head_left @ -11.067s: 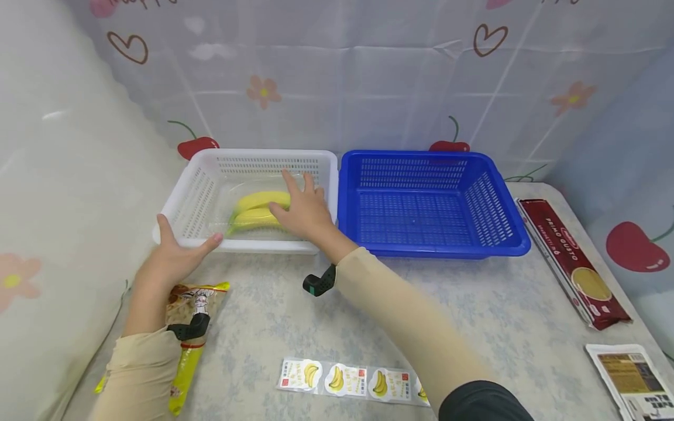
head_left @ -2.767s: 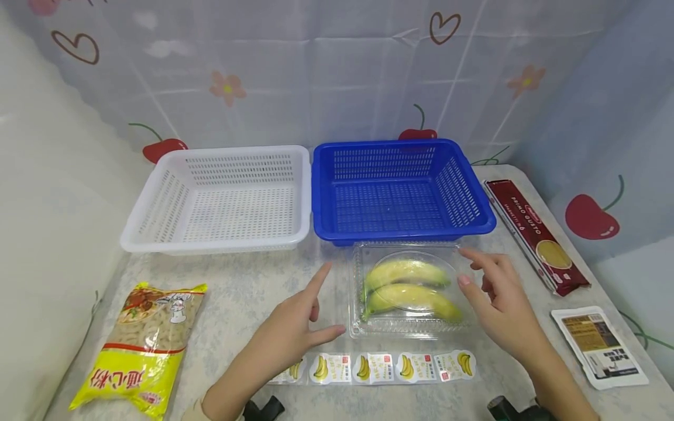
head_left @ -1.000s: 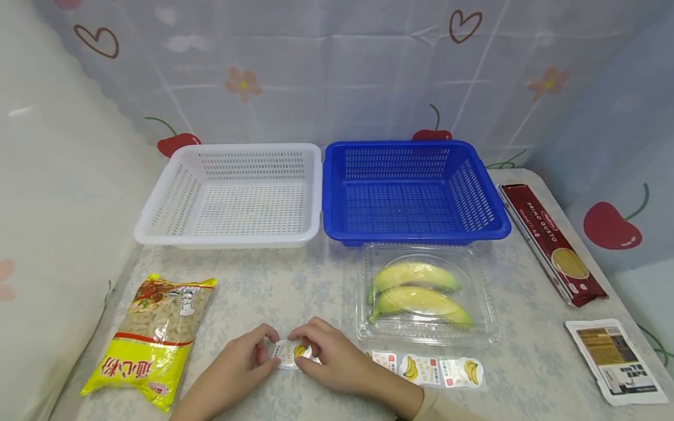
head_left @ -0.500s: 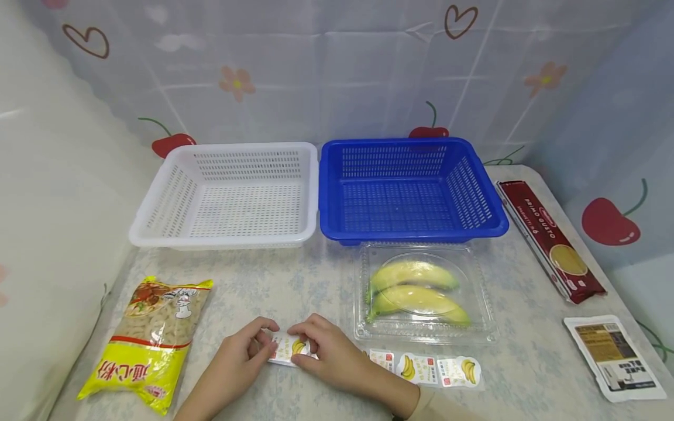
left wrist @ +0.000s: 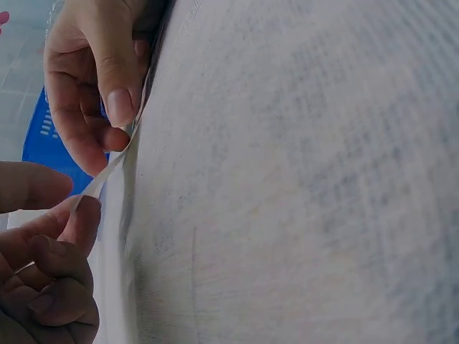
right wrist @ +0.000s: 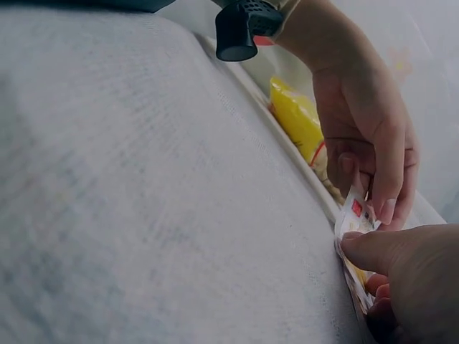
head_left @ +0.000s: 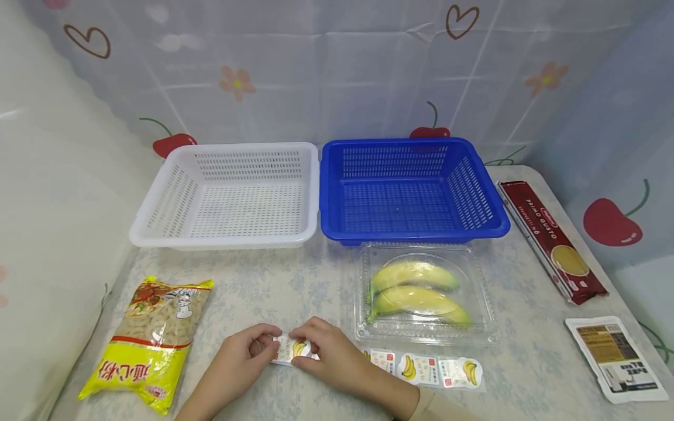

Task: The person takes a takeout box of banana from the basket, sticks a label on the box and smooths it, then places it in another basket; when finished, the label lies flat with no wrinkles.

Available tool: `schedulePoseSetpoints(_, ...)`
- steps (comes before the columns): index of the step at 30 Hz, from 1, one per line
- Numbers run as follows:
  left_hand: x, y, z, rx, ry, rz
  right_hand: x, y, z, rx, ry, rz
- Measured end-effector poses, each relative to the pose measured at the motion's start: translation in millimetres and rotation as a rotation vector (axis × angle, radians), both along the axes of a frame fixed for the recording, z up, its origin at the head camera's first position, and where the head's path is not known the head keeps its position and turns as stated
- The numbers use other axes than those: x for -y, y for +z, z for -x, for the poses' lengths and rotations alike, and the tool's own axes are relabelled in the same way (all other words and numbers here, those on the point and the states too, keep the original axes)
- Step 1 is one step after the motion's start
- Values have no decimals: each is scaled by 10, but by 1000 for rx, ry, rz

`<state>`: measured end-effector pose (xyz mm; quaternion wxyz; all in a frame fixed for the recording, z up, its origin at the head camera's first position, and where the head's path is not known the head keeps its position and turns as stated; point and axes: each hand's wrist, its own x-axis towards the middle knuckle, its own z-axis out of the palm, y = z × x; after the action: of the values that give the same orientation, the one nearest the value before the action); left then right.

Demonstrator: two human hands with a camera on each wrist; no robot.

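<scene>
We observe the left hand (head_left: pixel 242 358) and right hand (head_left: pixel 337 358) facing each other, fingers curled, both pinching the sticker strip (head_left: pixel 384 359). We note its white, banana-printed labels on the table (head_left: pixel 253 292), before the clear container (head_left: pixel 421 337).

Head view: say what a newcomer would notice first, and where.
Probably the vivid blue basket at the back, right of the white basket. Then the two bananas in the clear box in front of it. Near the front, left hand and right hand hold a strip of banana stickers.
</scene>
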<state>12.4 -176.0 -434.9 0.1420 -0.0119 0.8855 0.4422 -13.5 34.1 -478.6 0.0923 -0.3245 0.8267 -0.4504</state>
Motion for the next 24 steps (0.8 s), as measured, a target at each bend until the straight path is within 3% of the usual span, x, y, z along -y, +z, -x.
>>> schedulePoseSetpoints(10, -64, -41, 50, -40, -42, 117, 7, -10, -9, -2, -6, -25)
schedulePoseSetpoints(19, -103, -33, 50, -101, -42, 165, 8, -21, -8, -13, -11, -36)
schedulePoseSetpoints(24, -97, -31, 29, -108, -42, 148, 12, -23, -4, -2, -13, -35)
